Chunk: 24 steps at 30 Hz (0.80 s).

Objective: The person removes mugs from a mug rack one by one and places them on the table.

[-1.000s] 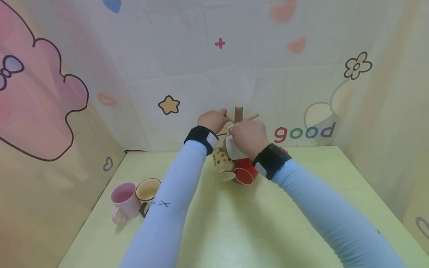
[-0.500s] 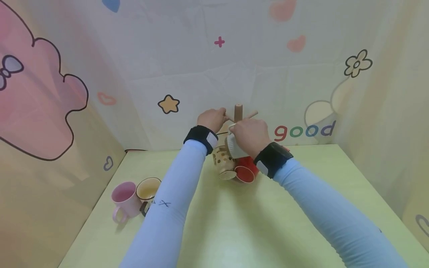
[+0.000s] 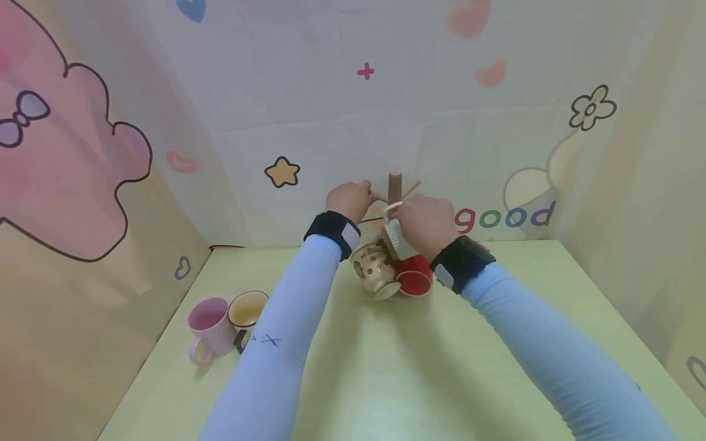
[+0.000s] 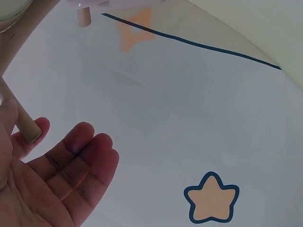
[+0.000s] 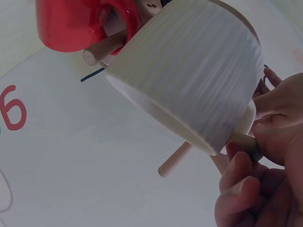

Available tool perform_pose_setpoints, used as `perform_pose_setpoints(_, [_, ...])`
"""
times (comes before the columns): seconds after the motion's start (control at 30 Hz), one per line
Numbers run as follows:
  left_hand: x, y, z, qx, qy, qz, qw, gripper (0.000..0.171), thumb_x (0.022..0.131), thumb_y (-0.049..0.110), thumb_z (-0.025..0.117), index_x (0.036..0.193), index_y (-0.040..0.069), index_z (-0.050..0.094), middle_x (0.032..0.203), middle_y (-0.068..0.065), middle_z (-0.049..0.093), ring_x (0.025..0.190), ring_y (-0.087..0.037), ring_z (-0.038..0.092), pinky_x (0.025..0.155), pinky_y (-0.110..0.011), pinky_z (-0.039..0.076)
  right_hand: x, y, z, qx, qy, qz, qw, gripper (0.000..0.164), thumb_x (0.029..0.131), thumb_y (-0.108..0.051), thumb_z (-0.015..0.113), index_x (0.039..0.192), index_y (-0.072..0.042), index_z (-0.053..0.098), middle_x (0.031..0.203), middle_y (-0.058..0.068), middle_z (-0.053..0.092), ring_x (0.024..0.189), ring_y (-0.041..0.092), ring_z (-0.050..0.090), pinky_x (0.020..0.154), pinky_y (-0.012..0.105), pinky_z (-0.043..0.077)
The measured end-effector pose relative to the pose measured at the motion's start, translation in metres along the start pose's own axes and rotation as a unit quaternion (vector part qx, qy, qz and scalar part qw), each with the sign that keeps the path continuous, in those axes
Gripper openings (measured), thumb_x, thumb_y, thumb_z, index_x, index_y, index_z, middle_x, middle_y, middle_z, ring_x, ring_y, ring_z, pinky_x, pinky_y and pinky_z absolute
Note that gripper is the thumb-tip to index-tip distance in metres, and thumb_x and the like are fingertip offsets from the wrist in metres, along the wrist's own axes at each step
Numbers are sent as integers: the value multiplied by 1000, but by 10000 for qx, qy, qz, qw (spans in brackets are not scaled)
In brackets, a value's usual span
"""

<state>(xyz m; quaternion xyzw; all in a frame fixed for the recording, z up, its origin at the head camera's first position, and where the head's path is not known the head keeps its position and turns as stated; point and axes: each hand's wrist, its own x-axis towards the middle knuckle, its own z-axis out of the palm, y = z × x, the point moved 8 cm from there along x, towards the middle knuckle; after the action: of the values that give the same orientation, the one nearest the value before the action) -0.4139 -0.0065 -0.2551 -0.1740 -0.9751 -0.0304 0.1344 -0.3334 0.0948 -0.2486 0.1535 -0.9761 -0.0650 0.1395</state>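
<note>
Left fingers [image 4: 44, 125] pinch one peg [image 4: 23, 122], right fingers [image 5: 236, 170] another peg [image 5: 245, 142] near one white mug [image 5: 189, 71].

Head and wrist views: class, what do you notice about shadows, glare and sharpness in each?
Head view: soft shadows and a pale sheen on the table; left wrist view: dim, the left hand shaded but the printed star crisply outlined; right wrist view: greyish overall, small glints on the red mug, ribs on the white mug distinct.

Two mugs [image 3: 219, 335] left of rack [image 3: 394, 187]
</note>
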Motion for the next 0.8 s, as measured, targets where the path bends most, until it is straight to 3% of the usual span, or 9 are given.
perform_pose_setpoints(0.2, [-3, -1, 0, 51, -3, 61, 10000, 39, 102, 42, 47, 114, 9, 63, 85, -8, 69, 73, -21, 67, 64, -34, 55, 0, 6, 2, 56, -60, 33, 10000, 36, 82, -18, 82, 118, -20, 74, 89, 12, 70, 77, 27, 61, 62, 44, 58])
perform_pose_setpoints(0.47, [-8, 0, 0, 51, -38, 79, 9999, 37, 103, 41, 46, 112, 9, 62, 80, -6, 66, 68, -18, 63, 59, -31, 52, 2, 18, 4, 348, -78, 272, 9990, 21, 89, -20, 75, 104, -5, 75, 82, 13, 65, 73, 27, 58, 60, 43, 57])
perform_pose_setpoints(0.7, [-12, 1, -2, 39, 34, 104, 9999, 38, 103, 41, 46, 109, 8, 63, 83, -8, 68, 71, -21, 66, 62, -34, 54, 2, 25, 6, 445, -116, 390, 9982, 19, 88, -18, 76, 100, -3, 75, 80, 13, 63, 70, 28, 57, 58, 39, 55])
perform_pose_setpoints(0.8, [-14, 1, -4, 20, 91, 120, 9999, 37, 103, 41, 47, 108, 8, 63, 83, -9, 68, 72, -21, 67, 62, -34, 54, 3, 28, 4, 501, -66, 464, 9976, 20, 92, -21, 71, 97, -2, 74, 77, 12, 62, 67, 28, 57, 54, 38, 52])
